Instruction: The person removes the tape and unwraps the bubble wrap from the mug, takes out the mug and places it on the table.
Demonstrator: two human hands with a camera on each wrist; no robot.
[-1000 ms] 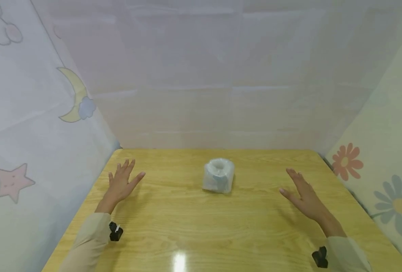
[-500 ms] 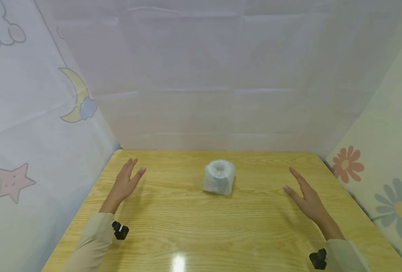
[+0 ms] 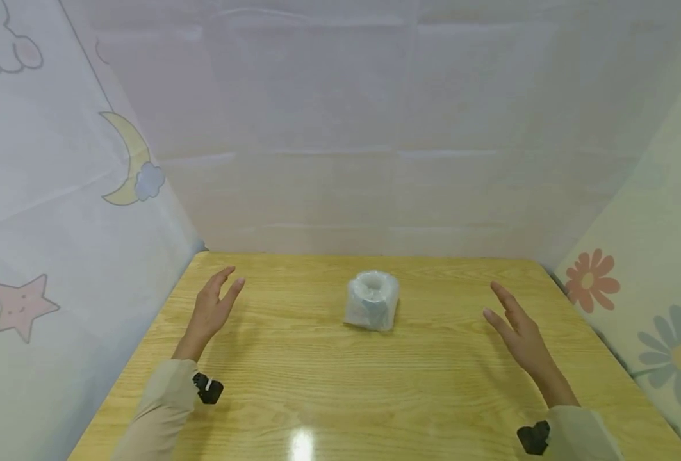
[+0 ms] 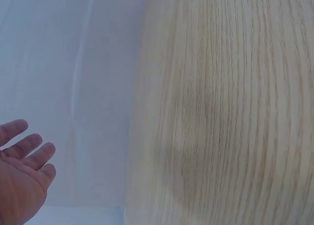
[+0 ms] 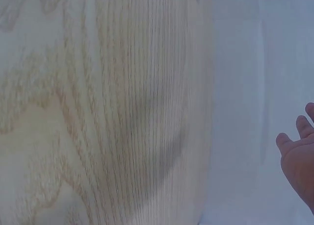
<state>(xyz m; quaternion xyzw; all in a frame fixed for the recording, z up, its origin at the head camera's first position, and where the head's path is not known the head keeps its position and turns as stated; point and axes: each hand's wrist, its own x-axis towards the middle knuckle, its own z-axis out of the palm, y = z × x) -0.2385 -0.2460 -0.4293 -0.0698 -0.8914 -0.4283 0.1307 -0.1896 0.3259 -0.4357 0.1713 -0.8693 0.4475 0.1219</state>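
In the head view, a white roll wrapped in clear plastic stands upright on the wooden table, its round hole facing up. It looks like a toilet paper roll. My left hand hovers well to its left, thumb spread from the fingers and palm turned inward. On the far side, my right hand is held in much the same way over the table. Neither hand touches anything. Each wrist view catches only part of a hand, with the left palm and the right palm facing the lens and fingers extended.
The light wood table reaches back to a pale cloth wall. Printed cloth sides flank it, with a moon and a star at left and flowers at right. Black wrist cameras sit by both sleeves.
Both hands have turned more palm-inward, and the left fingers now overlap in the head view. The left hand has shifted slightly right. The roll has stayed in place.
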